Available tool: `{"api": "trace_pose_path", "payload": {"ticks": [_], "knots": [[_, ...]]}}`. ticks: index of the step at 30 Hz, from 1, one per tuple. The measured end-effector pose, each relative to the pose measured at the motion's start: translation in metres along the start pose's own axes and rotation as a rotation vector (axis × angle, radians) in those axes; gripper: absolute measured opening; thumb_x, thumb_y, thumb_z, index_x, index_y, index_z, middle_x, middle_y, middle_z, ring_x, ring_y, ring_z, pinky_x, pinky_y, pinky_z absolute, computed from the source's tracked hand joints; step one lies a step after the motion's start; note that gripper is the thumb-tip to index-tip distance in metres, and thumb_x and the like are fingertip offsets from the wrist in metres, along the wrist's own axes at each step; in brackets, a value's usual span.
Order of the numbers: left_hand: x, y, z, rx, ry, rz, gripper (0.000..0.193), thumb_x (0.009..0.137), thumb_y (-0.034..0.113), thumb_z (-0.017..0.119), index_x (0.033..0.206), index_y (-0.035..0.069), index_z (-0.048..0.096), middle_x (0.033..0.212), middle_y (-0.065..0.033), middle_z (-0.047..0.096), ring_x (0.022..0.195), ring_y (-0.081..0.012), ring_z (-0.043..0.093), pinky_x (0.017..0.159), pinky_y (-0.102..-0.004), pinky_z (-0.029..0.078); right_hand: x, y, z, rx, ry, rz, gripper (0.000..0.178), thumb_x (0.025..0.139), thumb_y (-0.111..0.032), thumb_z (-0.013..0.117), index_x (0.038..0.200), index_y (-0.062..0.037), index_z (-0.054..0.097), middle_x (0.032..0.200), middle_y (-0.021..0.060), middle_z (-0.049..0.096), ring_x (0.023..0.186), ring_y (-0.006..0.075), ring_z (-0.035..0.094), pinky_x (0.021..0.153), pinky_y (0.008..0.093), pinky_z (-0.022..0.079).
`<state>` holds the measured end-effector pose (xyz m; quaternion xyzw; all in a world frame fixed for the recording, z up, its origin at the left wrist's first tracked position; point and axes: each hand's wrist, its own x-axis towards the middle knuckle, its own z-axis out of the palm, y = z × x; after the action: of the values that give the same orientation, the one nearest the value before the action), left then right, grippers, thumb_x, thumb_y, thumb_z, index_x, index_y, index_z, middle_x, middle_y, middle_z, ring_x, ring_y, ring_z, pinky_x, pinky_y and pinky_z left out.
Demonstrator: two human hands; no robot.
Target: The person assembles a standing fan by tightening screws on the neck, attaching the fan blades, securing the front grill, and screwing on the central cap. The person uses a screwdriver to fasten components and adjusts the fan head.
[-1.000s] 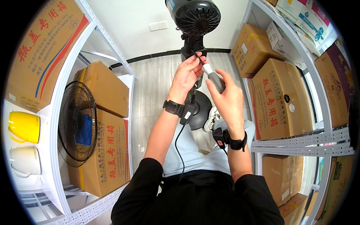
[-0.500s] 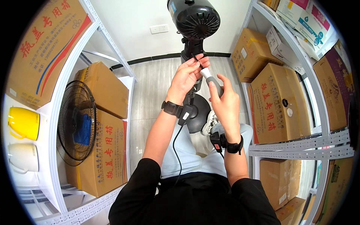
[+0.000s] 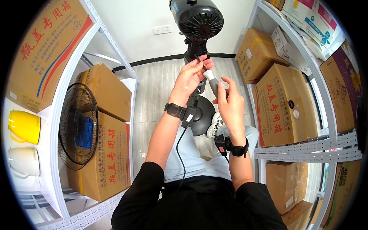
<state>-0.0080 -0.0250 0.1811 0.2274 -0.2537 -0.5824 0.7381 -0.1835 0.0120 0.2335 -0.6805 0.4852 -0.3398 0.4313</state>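
Note:
A screwdriver (image 3: 213, 85) with a grey handle and a white collar slants between my two hands. My right hand (image 3: 232, 107) is closed around the handle, thumb along it and the index finger partly raised. At the other end, my left hand (image 3: 188, 81) pinches the dark, thin shaft between thumb and fingers. Just beyond my hands stands a black pedestal fan; its vented motor housing (image 3: 199, 21) has no grille on it. The fan's round base (image 3: 206, 122) rests on the floor between my feet and the wall, and my arms partly hide the pole.
On the left shelf, a black fan grille (image 3: 73, 149) with blue behind it leans against cardboard boxes (image 3: 105, 161). Yellow (image 3: 25, 124) and white (image 3: 25, 163) jugs stand beside it. Boxes (image 3: 283, 107) fill the right shelf. A wall socket (image 3: 162, 30) is behind the fan.
My right thumb and fingers have shifted on the screwdriver's handle, and the handle has turned slightly. My left hand keeps its pinch almost unmoved.

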Motion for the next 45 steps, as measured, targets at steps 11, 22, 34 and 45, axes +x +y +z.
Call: {"api": "trace_pose_path", "payload": {"ticks": [11, 22, 34, 45], "knots": [[0.006, -0.005, -0.007, -0.035, -0.03, -0.019, 0.027, 0.092, 0.016, 0.064, 0.114, 0.003, 0.058, 0.113, -0.0109, 0.066, 0.106, -0.0206, 0.064, 0.091, -0.0324, 0.051, -0.003, 0.012, 0.007, -0.259, 0.282, -0.407, 0.038, 0.089, -0.018, 0.064, 0.121, 0.0002, 0.054, 0.099, 0.0236, 0.064, 0.084, 0.0338, 0.067, 0.068, 0.0406, 0.053], [0.013, -0.01, -0.017, 0.008, 0.056, -0.02, 0.022, 0.093, 0.016, 0.064, 0.113, 0.008, 0.059, 0.11, -0.0072, 0.067, 0.104, -0.0173, 0.064, 0.09, -0.0323, 0.05, -0.014, 0.0, 0.008, -0.258, 0.263, -0.461, 0.039, 0.085, -0.013, 0.069, 0.119, 0.0, 0.056, 0.104, 0.0213, 0.06, 0.07, 0.0313, 0.066, 0.064, 0.0395, 0.054], [0.007, -0.009, -0.022, -0.063, -0.067, -0.005, 0.03, 0.094, 0.007, 0.057, 0.124, 0.003, 0.054, 0.119, -0.0124, 0.063, 0.111, -0.0228, 0.062, 0.095, -0.0345, 0.052, -0.004, 0.01, 0.005, -0.184, 0.199, -0.31, 0.037, 0.089, -0.022, 0.065, 0.12, -0.0025, 0.057, 0.078, 0.0168, 0.064, 0.067, 0.032, 0.066, 0.061, 0.0413, 0.052], [0.006, -0.011, -0.02, -0.103, 0.012, -0.003, 0.026, 0.094, 0.013, 0.061, 0.119, 0.004, 0.057, 0.117, -0.0111, 0.065, 0.108, -0.0205, 0.063, 0.094, -0.0346, 0.052, 0.002, 0.008, 0.005, -0.083, 0.193, -0.188, 0.038, 0.09, -0.022, 0.064, 0.121, -0.0009, 0.053, 0.071, 0.0153, 0.066, 0.056, 0.0307, 0.064, 0.055, 0.0382, 0.052]]}}
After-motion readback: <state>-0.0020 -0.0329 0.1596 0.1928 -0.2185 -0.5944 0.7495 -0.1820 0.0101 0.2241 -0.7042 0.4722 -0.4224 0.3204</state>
